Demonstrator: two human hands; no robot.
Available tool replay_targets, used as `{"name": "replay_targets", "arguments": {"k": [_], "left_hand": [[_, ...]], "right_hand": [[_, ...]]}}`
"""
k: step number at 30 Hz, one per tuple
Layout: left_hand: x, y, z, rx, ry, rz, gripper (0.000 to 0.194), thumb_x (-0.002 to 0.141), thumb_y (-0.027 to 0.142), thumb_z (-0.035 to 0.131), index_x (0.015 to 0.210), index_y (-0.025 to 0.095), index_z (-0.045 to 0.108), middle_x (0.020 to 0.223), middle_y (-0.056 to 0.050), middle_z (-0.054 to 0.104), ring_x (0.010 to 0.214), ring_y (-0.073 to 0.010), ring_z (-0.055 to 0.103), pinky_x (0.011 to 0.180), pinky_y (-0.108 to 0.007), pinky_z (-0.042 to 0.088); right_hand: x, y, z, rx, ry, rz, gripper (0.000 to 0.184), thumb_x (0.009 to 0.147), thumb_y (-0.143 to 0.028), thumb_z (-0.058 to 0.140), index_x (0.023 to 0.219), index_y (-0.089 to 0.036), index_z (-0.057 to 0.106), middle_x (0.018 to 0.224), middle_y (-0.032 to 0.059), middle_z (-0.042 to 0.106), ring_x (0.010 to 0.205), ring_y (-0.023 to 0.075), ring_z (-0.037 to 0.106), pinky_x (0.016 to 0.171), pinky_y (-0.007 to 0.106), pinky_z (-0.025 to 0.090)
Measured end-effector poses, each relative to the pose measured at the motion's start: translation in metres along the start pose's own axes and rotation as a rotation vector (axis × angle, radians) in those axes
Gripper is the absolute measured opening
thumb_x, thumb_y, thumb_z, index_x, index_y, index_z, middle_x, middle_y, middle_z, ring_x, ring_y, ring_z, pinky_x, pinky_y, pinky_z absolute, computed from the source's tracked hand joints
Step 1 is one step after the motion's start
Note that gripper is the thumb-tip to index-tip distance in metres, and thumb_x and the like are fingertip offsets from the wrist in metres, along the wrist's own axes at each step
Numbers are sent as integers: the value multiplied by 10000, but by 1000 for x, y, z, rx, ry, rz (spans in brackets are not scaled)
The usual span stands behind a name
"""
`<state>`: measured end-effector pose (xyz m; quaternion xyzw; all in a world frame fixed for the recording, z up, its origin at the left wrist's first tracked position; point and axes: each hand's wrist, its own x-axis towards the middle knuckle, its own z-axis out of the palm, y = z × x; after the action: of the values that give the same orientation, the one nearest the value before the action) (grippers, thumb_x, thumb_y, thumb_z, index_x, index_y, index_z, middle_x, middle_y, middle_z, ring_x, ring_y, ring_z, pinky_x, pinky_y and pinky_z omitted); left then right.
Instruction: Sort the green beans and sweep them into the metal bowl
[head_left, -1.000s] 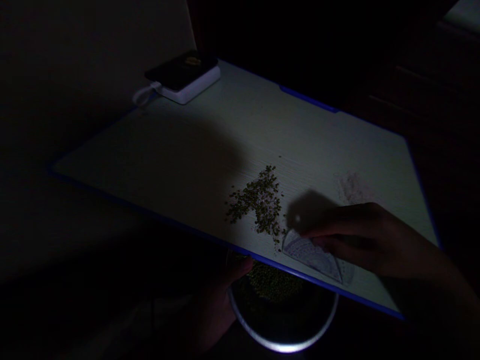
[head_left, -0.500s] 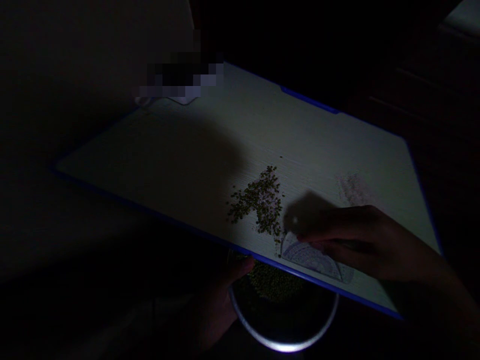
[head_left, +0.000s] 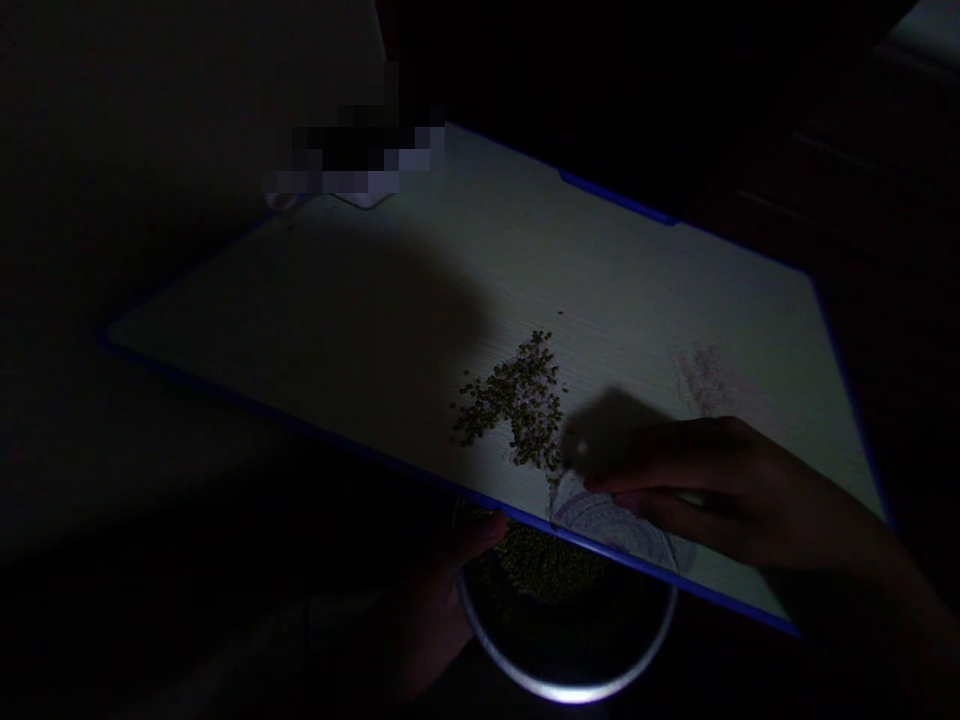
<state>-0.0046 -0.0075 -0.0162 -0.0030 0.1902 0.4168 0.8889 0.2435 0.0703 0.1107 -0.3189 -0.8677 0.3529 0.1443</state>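
Observation:
In dim light, my right hand (head_left: 720, 490) pinches a clear semicircular protractor (head_left: 619, 525) between thumb and fingers. The protractor lies flat on a white board with a blue rim (head_left: 637, 290), close to its near edge. Just left of the protractor is a loose patch of small green beans (head_left: 517, 400), which look like mung beans. My left hand (head_left: 442, 615) is at the near edge, its thumb against the blue rim; its other fingers are hidden. Below that edge, beside the left hand, a round bowl with a shiny rim (head_left: 574, 692) holds many more beans (head_left: 555, 565).
A faint pinkish smudge (head_left: 709, 375) marks the board's right part. At the board's far left corner, a pale object (head_left: 367, 195) is partly covered by pixel blur. The surroundings are nearly black.
My right hand and the protractor have shifted slightly left and down, bringing the protractor's edge to the board's near rim. The left hand, bowl and bean patch look almost unchanged.

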Motion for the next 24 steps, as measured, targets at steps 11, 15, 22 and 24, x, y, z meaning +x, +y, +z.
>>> {"name": "replay_targets", "arguments": {"k": [11,15,22,24], "left_hand": [[1,1,-3,16,25,1,284,953,261,624,1178,310,790,1291,-11,783,1387,-267,571,1247,-448,260],[-1,1,-10,8,38,-39,386,957,263,607,1328,308,705,1331,-25,763,1407,-270,550,1243,-450,265],[-3,-3,-24,-34,6,-11,384,1010,244,499,1331,302,702,1291,-40,781,1391,-266,569,1242,-484,264],[-4,-3,-19,-37,8,-18,340,1007,246,513,1230,301,764,1251,-31,800,1380,-268,580,1246,-490,259]], "right_hand": [[-1,2,4,-80,89,58,206,992,-216,637,1167,-206,745,1075,19,820,894,106,782,794,181,576],[-11,10,-9,-115,119,182,196,977,-260,655,1139,-237,762,906,-25,828,727,99,776,646,172,572],[-15,11,-12,-173,237,225,217,987,-280,626,1149,-250,768,1042,19,833,859,160,800,704,218,609],[-11,10,-7,-180,229,190,227,988,-264,627,1169,-237,761,1075,32,828,895,165,799,739,227,610]]}}
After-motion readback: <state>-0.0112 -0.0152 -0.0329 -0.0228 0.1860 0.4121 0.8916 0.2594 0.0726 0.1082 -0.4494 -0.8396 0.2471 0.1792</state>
